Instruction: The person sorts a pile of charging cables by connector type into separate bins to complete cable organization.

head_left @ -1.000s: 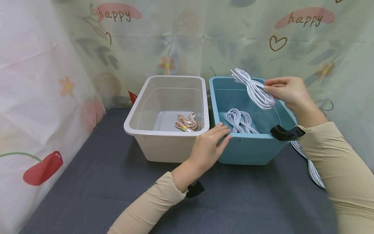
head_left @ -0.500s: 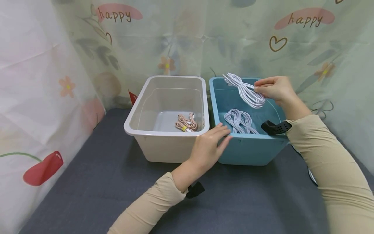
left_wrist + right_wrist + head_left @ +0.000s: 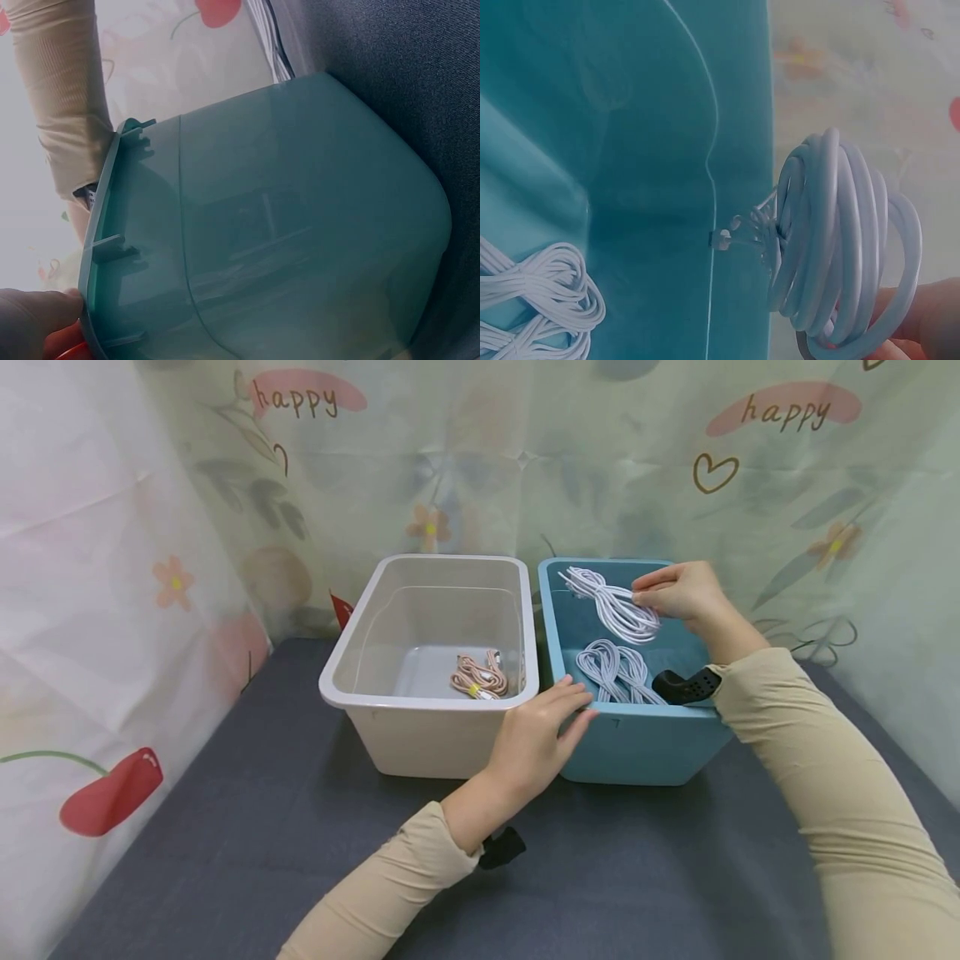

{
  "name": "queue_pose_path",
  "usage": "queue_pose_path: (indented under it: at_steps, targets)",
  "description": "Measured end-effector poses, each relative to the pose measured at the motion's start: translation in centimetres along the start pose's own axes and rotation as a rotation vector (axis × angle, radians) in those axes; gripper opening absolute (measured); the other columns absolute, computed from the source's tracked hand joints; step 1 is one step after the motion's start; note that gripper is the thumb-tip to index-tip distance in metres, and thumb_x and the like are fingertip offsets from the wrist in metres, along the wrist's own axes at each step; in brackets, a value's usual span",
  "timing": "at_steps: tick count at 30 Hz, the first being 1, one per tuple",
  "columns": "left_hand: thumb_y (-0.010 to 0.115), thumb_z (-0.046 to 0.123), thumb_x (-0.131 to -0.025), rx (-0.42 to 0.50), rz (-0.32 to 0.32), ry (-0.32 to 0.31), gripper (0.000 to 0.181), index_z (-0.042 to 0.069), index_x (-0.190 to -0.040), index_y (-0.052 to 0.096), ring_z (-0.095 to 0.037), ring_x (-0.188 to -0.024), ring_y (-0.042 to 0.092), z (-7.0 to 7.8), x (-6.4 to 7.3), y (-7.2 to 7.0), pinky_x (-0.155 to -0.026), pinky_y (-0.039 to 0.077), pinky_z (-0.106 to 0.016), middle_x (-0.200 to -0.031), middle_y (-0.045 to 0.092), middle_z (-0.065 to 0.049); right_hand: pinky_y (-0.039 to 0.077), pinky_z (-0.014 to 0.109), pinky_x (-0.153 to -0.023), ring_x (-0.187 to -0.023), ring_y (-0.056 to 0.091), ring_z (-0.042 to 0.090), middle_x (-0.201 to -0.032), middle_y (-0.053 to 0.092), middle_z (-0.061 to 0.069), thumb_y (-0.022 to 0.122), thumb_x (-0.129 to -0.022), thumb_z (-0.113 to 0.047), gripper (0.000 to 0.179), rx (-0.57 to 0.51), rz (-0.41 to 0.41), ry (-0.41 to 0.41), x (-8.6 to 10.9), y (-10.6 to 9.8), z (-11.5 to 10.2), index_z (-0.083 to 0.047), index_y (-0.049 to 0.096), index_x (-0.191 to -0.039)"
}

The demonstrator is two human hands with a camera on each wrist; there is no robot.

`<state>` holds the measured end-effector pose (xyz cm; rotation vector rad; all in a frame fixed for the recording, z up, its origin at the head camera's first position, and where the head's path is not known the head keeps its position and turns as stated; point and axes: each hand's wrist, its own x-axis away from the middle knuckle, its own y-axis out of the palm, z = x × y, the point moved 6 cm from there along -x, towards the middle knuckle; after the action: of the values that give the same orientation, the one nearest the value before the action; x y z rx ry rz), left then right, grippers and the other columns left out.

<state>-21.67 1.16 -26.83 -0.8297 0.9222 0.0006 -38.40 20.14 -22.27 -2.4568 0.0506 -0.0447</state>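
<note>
Above the blue bin [image 3: 637, 739], my right hand [image 3: 686, 592] pinches a coiled white cable bundle [image 3: 622, 614] between thumb and fingers. Its loops fill the front of the right wrist view, tied at the middle with thin wire. Inside that bin, near its front left, lie further white cable coils [image 3: 613, 670], partly cut off by the front rim. My left hand [image 3: 528, 735] rests at the bin's front left corner, fingers fairly straight over the rim and thumb lower against the front. In the left wrist view the thumb [image 3: 52, 306] touches the rim from outside.
Left of the blue bin stands a beige bin [image 3: 435, 727], a tan cable bundle [image 3: 478, 677] with a yellow tie in its right part. Both sit on a dark cloth-covered table [image 3: 315, 860]. White cables [image 3: 266, 37] lie beyond the blue bin's right side. A printed curtain [image 3: 480, 460] hangs behind.
My right hand has moved left and slightly down with the white cable bundle, which now hangs lower over the blue bin's back left. The left hand stays where it was.
</note>
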Motion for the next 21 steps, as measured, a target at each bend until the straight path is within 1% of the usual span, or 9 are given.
queue_pose_path:
  at_steps: [1,6,8,10,11,14,17,21]
  targets:
    - [0.065,0.017,-0.088,0.001,0.002,0.001,0.022,0.007,-0.106,0.07,-0.018,-0.116,0.06,0.0,0.0,0.0,-0.096,0.049,-0.026,-0.106,0.072,-0.004,0.05,0.027,-0.082,-0.085,0.057,0.007,-0.1,0.067,0.001,0.063,-0.089,-0.022,0.04,0.005,0.0,0.005,0.0,0.1,0.0,-0.001,0.059,-0.123]
    - [0.066,0.016,-0.087,0.007,0.01,0.004,0.021,0.007,-0.106,0.071,-0.018,-0.115,0.061,0.0,0.0,0.1,-0.095,0.049,-0.026,-0.105,0.072,-0.005,0.05,0.025,-0.078,-0.084,0.058,0.008,-0.086,0.066,-0.007,0.063,-0.088,-0.022,0.039,0.021,0.0,0.013,-0.2,0.4,0.0,-0.001,0.061,-0.121]
    - [0.066,0.016,-0.087,0.008,0.011,0.004,0.021,0.007,-0.106,0.071,-0.019,-0.115,0.061,-0.1,0.0,0.2,-0.095,0.049,-0.026,-0.105,0.072,-0.005,0.051,0.029,-0.081,-0.084,0.059,0.008,-0.086,0.066,-0.006,0.063,-0.088,-0.021,0.038,0.026,0.002,0.015,-0.2,0.5,0.0,-0.001,0.061,-0.121]
    - [0.066,0.017,-0.087,0.008,0.011,0.004,0.022,0.007,-0.106,0.071,-0.019,-0.115,0.061,0.0,0.0,0.1,-0.095,0.049,-0.026,-0.106,0.072,-0.005,0.052,0.035,-0.086,-0.085,0.06,0.01,-0.091,0.068,-0.002,0.063,-0.089,-0.021,0.038,0.029,0.005,0.018,-0.2,0.6,0.0,-0.001,0.061,-0.12]
    - [0.066,0.017,-0.087,0.008,0.012,0.004,0.022,0.007,-0.106,0.071,-0.019,-0.115,0.061,0.0,0.0,0.1,-0.095,0.049,-0.026,-0.106,0.072,-0.005,0.051,0.039,-0.09,-0.087,0.06,0.012,-0.095,0.069,0.002,0.063,-0.089,-0.021,0.037,0.032,0.004,0.022,-0.2,0.7,0.1,-0.001,0.061,-0.12]
    - [0.065,0.017,-0.087,0.006,0.012,0.005,0.022,0.007,-0.106,0.07,-0.019,-0.115,0.061,0.0,0.0,0.0,-0.095,0.049,-0.026,-0.106,0.072,-0.005,0.048,0.046,-0.097,-0.094,0.061,0.018,-0.114,0.066,0.013,0.062,-0.089,-0.02,0.037,0.041,0.007,0.032,-0.3,0.9,0.2,-0.001,0.061,-0.121]
    - [0.065,0.017,-0.088,0.005,0.013,0.009,0.022,0.007,-0.106,0.07,-0.019,-0.115,0.061,0.1,0.0,-0.1,-0.096,0.049,-0.026,-0.106,0.072,-0.005,0.048,0.046,-0.098,-0.099,0.06,0.022,-0.125,0.06,0.019,0.061,-0.09,-0.019,0.037,0.049,0.007,0.036,-0.3,1.2,0.3,-0.001,0.06,-0.122]
    - [0.065,0.017,-0.087,0.005,0.015,0.012,0.021,0.007,-0.106,0.07,-0.019,-0.115,0.061,0.0,0.1,0.0,-0.095,0.049,-0.026,-0.106,0.072,-0.005,0.05,0.041,-0.094,-0.098,0.059,0.021,-0.127,0.057,0.021,0.06,-0.091,-0.018,0.038,0.056,-0.014,0.027,-0.3,1.5,0.3,0.001,0.059,-0.123]
